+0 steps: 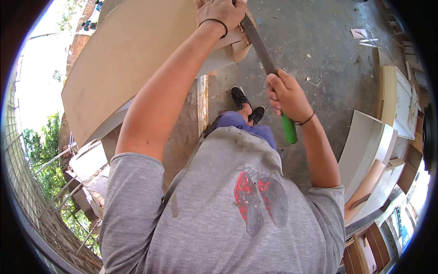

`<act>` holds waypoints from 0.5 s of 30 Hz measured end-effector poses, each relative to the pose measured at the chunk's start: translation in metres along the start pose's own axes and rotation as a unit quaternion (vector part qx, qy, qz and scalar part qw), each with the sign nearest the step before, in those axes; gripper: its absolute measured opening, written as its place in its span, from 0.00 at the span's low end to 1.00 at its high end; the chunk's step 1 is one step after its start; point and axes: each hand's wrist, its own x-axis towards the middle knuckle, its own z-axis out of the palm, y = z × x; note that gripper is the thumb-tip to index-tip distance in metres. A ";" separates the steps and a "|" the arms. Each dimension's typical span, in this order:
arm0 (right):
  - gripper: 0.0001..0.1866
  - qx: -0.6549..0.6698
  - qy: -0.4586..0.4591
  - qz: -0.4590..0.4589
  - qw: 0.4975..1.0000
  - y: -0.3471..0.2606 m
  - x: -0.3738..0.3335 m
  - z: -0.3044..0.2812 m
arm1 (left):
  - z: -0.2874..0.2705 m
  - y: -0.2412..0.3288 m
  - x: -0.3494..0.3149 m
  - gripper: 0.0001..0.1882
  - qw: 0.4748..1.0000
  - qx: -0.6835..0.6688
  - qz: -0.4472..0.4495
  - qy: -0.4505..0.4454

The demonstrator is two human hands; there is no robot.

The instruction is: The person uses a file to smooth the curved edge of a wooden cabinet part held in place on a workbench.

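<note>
Gripping a green plastic handle, the right hand (287,96) holds a long flat metal file (260,45). The left hand (221,11) closes over the file's far end, atop a curved, smooth board (127,59).

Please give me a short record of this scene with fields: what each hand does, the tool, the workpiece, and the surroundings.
left hand: left hand presses on the far tip of the file
right hand: right hand closed around the green handle
tool: long flat file, lying across the edge of the workpiece
workpiece: curved wooden panel
surroundings: concrete floor; stacked boards at right
</note>
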 end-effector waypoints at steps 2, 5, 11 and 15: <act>0.10 -0.004 0.002 0.013 1.000 -0.004 -0.006 -0.013 | -0.014 0.012 -0.009 0.35 1.000 0.008 0.001 -0.008; 0.10 -0.034 0.002 0.027 0.999 -0.002 -0.010 -0.018 | -0.007 0.006 -0.006 0.34 1.000 0.012 0.003 -0.002; 0.10 0.003 0.000 0.011 1.000 0.002 0.000 0.005 | 0.002 0.001 0.000 0.33 1.000 0.003 0.000 0.004; 0.10 0.006 0.011 0.021 1.000 0.006 -0.001 0.007 | 0.004 0.000 -0.001 0.33 1.000 -0.003 0.007 0.012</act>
